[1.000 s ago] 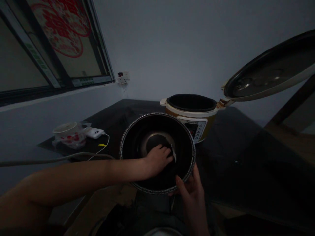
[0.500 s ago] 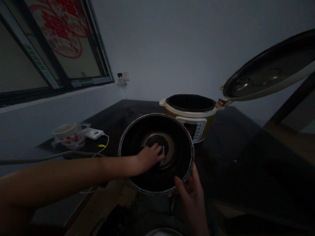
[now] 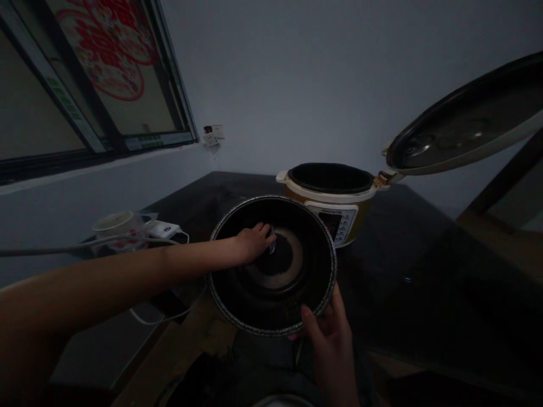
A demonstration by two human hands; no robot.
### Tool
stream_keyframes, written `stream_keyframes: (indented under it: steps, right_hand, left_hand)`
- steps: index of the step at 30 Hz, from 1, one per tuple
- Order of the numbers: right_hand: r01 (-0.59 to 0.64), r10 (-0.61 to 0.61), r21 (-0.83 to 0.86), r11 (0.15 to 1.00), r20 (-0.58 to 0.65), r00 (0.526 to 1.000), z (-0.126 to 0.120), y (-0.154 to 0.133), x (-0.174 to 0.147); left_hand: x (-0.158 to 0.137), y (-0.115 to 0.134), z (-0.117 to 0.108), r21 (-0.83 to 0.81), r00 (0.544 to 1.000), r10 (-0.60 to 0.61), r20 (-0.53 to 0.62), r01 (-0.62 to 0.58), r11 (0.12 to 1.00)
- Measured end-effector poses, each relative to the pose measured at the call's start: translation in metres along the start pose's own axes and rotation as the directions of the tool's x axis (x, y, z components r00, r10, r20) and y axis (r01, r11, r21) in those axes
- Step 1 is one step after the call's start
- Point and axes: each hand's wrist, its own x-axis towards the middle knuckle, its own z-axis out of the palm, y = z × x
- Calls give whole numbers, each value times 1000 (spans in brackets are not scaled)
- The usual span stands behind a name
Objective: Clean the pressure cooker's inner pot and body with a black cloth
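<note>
No words can be read. The red signs (image 3: 111, 70) on the window (image 3: 38, 121), green marks (image 3: 64, 97) on its frame (image 3: 105, 121), and the panel (image 3: 347, 221) on the cooker (image 3: 362, 217) look blurry.

Head cam, dim light. I've got the left hand (image 3: 253, 243) inside the black pot (image 3: 316, 257), fingers curled on a small pale scrap (image 3: 272, 240), blurred. Right hand (image 3: 328, 328) grips the near-right rim; pot tilted, mouth toward me. Cooker (image 3: 362, 217) just behind on the dark table (image 3: 424, 249), lid (image 3: 466, 127) up. Bagged tub (image 3: 112, 221) and white plug block (image 3: 162, 229) at left.
</note>
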Motion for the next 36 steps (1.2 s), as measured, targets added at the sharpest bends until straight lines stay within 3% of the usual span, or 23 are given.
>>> stream_keyframes:
  steps: [5,11,18,22,27,29,36]
  right_hand:
    - [8,-8,6,1000,9,1000,0,2,0]
    - [35,-35,21,999,11,999,-2,6,1]
    - [6,-6,18,1000,-1,1000,-1,1,0]
    - [28,-28,2,1000,-6,1000,0,2,1]
    - [10,-10,6,1000,-5,1000,0,1,-1]
    - [11,-11,-7,1000,-7,1000,-1,0,-2]
    - [20,-20,-9,1000,-6,1000,-3,2,-2]
  left_hand:
    - [6,-3,-4,-6,1000,0,-14,0,1000]
    - [-8,7,3,-31,1000,27,-16,-27,999]
    - [-22,18,12,-39,998,3,59,0,999]
    - [-29,23,10,-78,987,85,134,-75,994]
    - [-32,38,4,-255,943,268,195,-216,943]
    - [-30,47,3,-294,932,319,171,-261,919]
    - [-7,69,-2,-277,915,395,-86,-403,873]
